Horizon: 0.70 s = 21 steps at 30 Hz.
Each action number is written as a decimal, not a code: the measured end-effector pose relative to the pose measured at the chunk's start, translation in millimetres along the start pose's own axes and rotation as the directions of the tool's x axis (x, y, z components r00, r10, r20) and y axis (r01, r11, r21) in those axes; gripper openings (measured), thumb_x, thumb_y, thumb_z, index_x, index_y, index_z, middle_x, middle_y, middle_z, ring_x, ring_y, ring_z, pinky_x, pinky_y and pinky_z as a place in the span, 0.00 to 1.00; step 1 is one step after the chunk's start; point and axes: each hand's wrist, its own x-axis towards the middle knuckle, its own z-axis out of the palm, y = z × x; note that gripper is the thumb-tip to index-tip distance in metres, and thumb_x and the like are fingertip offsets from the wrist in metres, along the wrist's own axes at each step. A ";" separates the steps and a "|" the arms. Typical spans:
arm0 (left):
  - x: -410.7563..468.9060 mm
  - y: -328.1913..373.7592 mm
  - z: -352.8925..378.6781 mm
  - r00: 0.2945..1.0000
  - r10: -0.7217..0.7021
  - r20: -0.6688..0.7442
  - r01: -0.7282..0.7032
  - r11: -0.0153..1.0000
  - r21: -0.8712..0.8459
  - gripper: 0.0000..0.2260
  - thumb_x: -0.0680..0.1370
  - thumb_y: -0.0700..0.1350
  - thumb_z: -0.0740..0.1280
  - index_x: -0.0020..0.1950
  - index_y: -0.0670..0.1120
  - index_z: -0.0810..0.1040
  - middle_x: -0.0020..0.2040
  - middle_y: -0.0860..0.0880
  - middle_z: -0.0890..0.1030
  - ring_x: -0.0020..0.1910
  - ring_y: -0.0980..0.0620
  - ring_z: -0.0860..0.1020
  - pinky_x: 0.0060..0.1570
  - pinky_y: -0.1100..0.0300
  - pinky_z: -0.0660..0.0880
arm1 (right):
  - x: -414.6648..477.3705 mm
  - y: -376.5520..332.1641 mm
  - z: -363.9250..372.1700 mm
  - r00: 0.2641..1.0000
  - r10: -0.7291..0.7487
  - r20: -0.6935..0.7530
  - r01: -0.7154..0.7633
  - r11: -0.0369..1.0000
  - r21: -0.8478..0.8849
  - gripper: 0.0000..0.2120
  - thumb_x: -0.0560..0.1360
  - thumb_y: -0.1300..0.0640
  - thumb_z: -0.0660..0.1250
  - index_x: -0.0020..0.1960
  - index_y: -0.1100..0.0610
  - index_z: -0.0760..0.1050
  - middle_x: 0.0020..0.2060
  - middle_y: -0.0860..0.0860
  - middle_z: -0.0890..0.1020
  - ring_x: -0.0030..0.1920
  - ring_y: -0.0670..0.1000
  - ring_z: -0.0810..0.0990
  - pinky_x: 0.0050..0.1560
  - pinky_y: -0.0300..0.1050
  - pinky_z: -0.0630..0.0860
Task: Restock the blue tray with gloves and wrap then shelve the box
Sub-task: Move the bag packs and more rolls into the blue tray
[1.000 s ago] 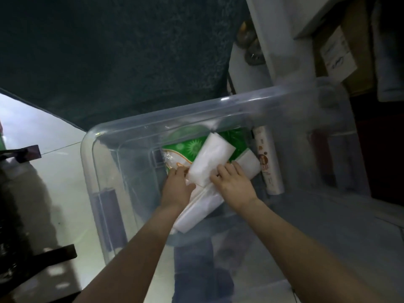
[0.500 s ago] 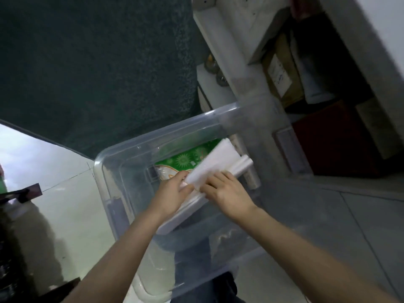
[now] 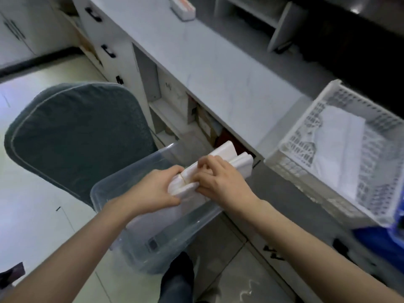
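Writing: none readable.
Glove packets (image 3: 220, 164): white flat bundle banded together, held above the clear plastic box (image 3: 140, 219).
Left hand (image 3: 153, 191): clamped on the bundle's near-left end.
Right hand (image 3: 220, 182): gripping its right side, fingers on top.
White basket (image 3: 306, 136): right, on the tabletop (image 3: 207, 62).

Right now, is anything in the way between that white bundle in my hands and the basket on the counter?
Nothing visible does. Both hands, left hand and right hand, hold the white bundle above the clear bin; bare countertop leads to the white basket.
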 end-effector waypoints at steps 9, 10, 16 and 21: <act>7.2 168.5 14.1 0.950 0.306 0.067 -0.309 0.950 0.048 0.22 0.63 0.49 0.70 0.55 0.60 0.69 0.44 0.56 0.79 0.43 0.56 0.77 0.41 0.55 0.75 | -118.5 16.6 -146.7 0.958 0.285 0.004 -0.272 0.916 -0.295 0.16 0.74 0.46 0.66 0.58 0.52 0.77 0.63 0.53 0.74 0.66 0.55 0.68 0.74 0.56 0.48; 12.4 186.2 16.9 0.941 0.329 0.079 -0.333 0.942 0.045 0.22 0.63 0.48 0.71 0.54 0.59 0.68 0.43 0.54 0.79 0.41 0.55 0.78 0.40 0.54 0.75 | -130.6 19.8 -160.4 0.949 0.315 -0.012 -0.303 0.898 -0.320 0.16 0.74 0.46 0.65 0.58 0.52 0.77 0.62 0.52 0.73 0.65 0.55 0.69 0.74 0.56 0.49; 57.8 274.8 31.2 0.909 0.413 0.063 -0.415 0.910 0.017 0.21 0.66 0.45 0.71 0.53 0.59 0.66 0.41 0.50 0.81 0.38 0.49 0.77 0.38 0.54 0.72 | -168.5 67.6 -228.1 0.898 0.422 -0.126 -0.435 0.802 -0.410 0.14 0.74 0.46 0.66 0.59 0.46 0.77 0.60 0.48 0.74 0.66 0.53 0.66 0.73 0.59 0.47; 114.6 310.1 48.1 0.925 0.376 -0.052 -0.378 0.901 -0.212 0.22 0.66 0.44 0.70 0.54 0.59 0.66 0.43 0.39 0.81 0.41 0.40 0.80 0.44 0.44 0.76 | -155.1 137.8 -249.7 0.872 0.449 -0.195 -0.484 0.729 -0.484 0.14 0.74 0.49 0.65 0.60 0.48 0.75 0.67 0.48 0.69 0.70 0.53 0.62 0.72 0.61 0.47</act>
